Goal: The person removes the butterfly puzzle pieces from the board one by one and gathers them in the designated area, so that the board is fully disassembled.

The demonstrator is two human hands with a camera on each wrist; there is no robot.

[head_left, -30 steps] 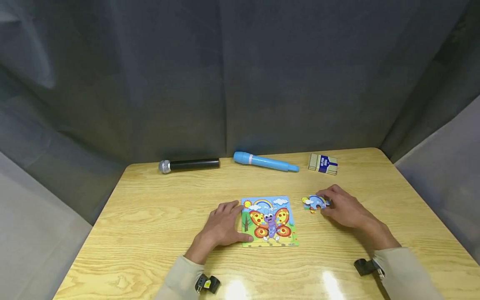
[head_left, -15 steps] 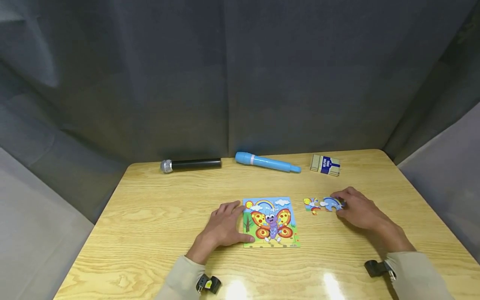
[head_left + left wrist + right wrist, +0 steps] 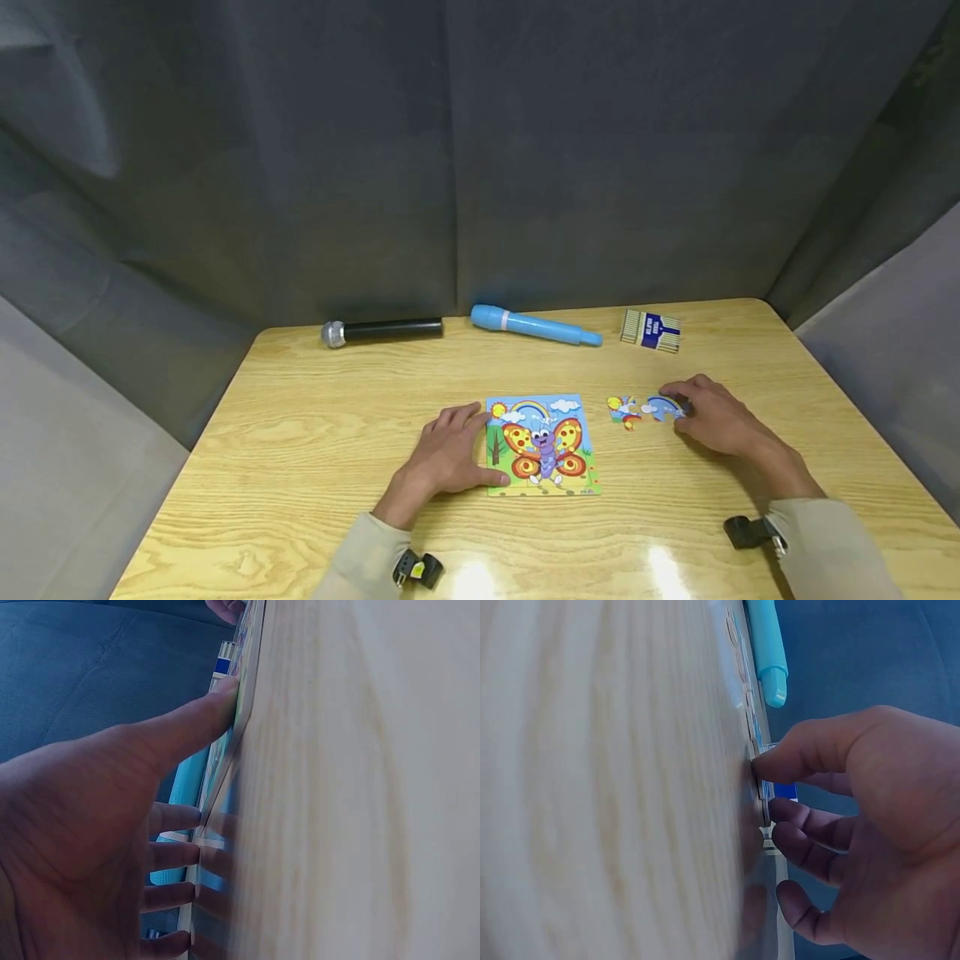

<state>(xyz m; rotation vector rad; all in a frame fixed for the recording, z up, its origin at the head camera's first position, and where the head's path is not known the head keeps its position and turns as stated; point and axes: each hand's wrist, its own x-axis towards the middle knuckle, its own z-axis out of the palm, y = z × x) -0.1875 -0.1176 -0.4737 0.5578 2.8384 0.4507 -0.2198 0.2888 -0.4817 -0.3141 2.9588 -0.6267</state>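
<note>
A butterfly puzzle board (image 3: 542, 446) lies flat at the middle of the wooden table (image 3: 300, 433). My left hand (image 3: 457, 450) rests on its left edge with straight fingers, thumb along the lower corner; the left wrist view shows the thumb tip against the board's edge (image 3: 241, 690). To the right, my right hand (image 3: 705, 412) pinches a blue rainbow puzzle piece (image 3: 663, 408) lying on the table, thumb and fingers at its edges (image 3: 766, 796). A small sun piece (image 3: 624, 410) lies loose just left of it.
Along the table's far edge lie a black microphone (image 3: 382, 330), a light blue marker (image 3: 534, 325) and a small box of sticks (image 3: 651, 330). Dark curtains close in the back and sides.
My right hand slid the blue rainbow piece to the right, away from the sun piece, then stayed there. The left hand has not moved.
</note>
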